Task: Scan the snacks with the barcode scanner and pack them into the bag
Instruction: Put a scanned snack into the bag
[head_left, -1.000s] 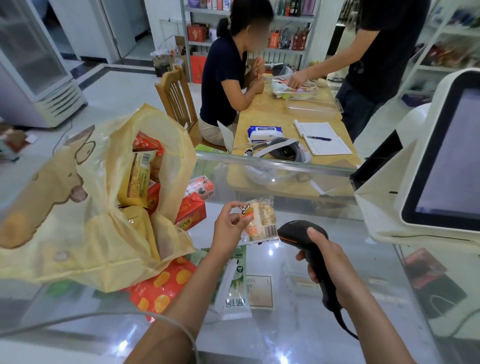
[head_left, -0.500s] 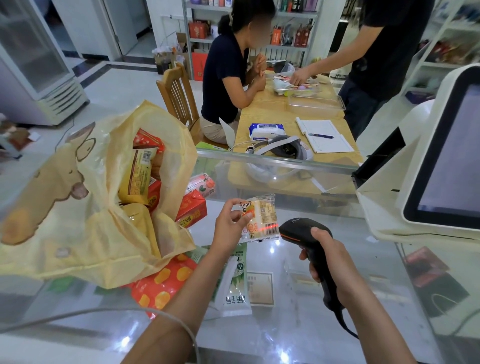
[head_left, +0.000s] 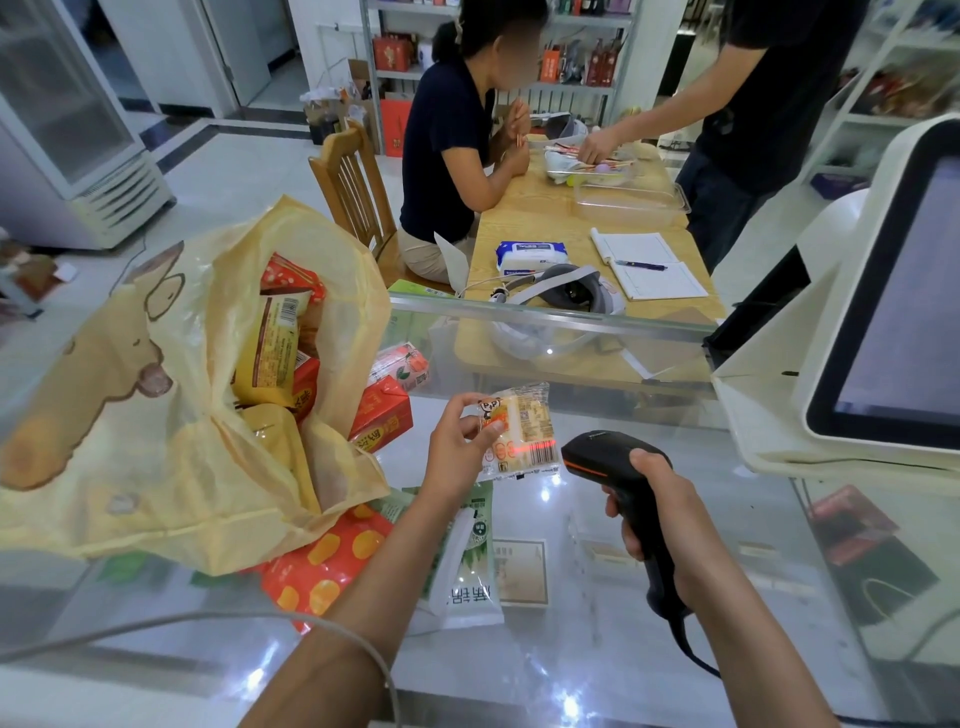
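Note:
My left hand (head_left: 462, 441) pinches a small clear-wrapped snack (head_left: 524, 431) by its left edge, above the glass counter. My right hand (head_left: 654, 514) grips the black barcode scanner (head_left: 602, 462), whose head points left at the snack. A red scan line lies across the barcode near the snack's lower edge. The yellow plastic bag (head_left: 156, 415) stands open at the left with several snack packs inside. A red carton (head_left: 382, 415), a red-and-orange pack (head_left: 322, 566) and a white-green pack (head_left: 467, 566) lie on the counter beside it.
A white checkout terminal (head_left: 883, 322) stands at the right on the glass counter (head_left: 597, 649). Beyond the counter, a wooden table (head_left: 571, 228) holds a headset, wipes and a notebook; one person sits and another stands there. A cable crosses my left forearm.
The scanner's red line, absent a second ago, now lies across the snack's barcode. Both hands have stayed almost in place.

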